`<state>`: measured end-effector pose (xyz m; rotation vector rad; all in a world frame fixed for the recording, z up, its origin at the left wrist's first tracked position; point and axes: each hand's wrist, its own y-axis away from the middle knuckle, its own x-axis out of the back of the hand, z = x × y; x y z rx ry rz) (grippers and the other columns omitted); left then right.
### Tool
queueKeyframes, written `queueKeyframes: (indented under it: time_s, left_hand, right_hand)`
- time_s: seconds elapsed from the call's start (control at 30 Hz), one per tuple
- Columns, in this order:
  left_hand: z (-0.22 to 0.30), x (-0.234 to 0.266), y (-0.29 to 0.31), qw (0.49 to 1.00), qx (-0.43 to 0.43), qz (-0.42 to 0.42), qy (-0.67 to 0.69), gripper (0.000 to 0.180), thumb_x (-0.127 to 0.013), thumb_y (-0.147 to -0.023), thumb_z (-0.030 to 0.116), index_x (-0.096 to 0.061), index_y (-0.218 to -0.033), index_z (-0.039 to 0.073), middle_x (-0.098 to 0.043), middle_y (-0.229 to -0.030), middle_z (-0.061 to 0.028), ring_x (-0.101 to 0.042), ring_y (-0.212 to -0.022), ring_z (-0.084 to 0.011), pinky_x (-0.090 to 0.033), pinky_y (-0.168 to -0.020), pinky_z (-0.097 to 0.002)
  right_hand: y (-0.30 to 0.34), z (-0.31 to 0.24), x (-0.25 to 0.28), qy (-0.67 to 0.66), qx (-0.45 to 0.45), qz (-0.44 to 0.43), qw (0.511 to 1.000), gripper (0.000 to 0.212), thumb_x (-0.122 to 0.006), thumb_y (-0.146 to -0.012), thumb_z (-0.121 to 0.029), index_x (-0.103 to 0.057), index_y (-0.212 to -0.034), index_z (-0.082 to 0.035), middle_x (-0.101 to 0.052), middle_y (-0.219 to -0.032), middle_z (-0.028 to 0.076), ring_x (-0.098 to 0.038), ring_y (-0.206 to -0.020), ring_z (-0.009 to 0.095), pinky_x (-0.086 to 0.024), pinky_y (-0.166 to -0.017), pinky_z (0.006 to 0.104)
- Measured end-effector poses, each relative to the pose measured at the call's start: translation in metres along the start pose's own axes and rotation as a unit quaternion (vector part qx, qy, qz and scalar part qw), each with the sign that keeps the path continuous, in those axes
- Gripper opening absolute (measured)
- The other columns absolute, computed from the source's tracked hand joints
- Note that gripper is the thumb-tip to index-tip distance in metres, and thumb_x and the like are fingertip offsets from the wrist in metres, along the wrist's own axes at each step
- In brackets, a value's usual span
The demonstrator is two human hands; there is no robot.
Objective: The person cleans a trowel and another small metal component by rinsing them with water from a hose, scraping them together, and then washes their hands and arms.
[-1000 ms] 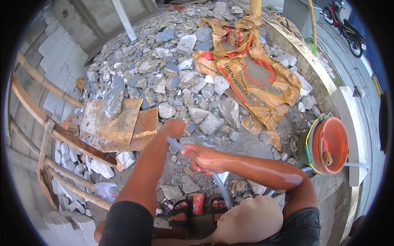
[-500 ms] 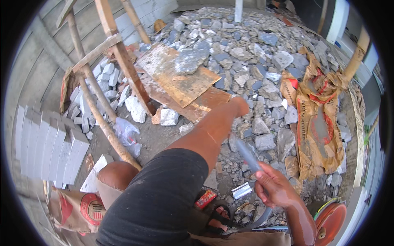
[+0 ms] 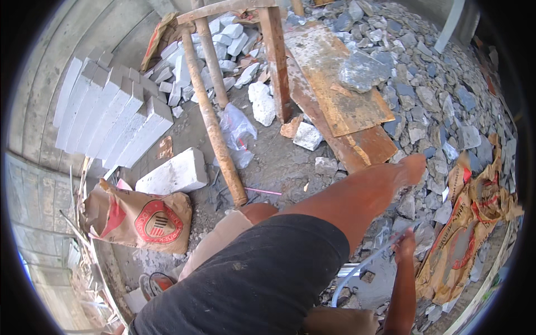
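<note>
My left arm stretches forward over the rubble, bare below a dark short sleeve. At its far end is what looks like my left hand, bent away so that its fingers do not show. Below it, my right hand is closed around a pale, translucent hose. The hose curves back toward my legs, and its front end lies under my left forearm. Broken stones and a torn brown paper sack lie beyond and right of my right hand.
Grey blocks stand in a row by the wall, near a loose white block and an upright paper sack. Wooden poles lean ahead. Stained boards lie on the rubble, with a crumpled plastic bag nearby.
My view has turned left, so the scene sits further right. My left arm stays stretched out. My right hand, still on the hose, now shows nearer the left hand, its forearm more upright.
</note>
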<state>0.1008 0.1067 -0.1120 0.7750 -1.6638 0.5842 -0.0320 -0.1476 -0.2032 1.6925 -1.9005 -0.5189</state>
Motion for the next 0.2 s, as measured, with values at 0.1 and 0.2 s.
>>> queueKeyframes:
  time_s: [0.1, 0.2]
  left_hand:
    - [-0.015, 0.014, 0.06, 0.988, -0.065, -0.097, 0.097, 0.025, -0.071, -0.07, 0.033, -0.075, -0.089, 0.017, -0.066, -0.108, -0.0017, -0.057, -0.114, -0.0229, -0.04, -0.097, -0.0419]
    - [-0.036, 0.062, 0.176, 0.98, -0.067, -0.03, -0.183, 0.04, -0.069, -0.074, 0.03, -0.071, -0.11, 0.013, -0.057, -0.133, -0.0137, -0.051, -0.127, -0.0294, -0.028, -0.111, -0.0561]
  right_hand:
    - [0.009, -0.003, 0.011, 0.166, -0.154, -0.062, 0.972, 0.038, -0.05, -0.098, -0.041, -0.05, -0.122, -0.012, -0.056, -0.108, 0.011, -0.058, -0.082, 0.025, -0.053, -0.073, 0.0451]
    - [0.078, -0.043, 0.01, 0.013, -0.194, -0.18, 0.964, 0.04, -0.055, -0.096, -0.041, -0.05, -0.124, -0.013, -0.057, -0.113, 0.015, -0.062, -0.095, 0.03, -0.052, -0.081, 0.049]
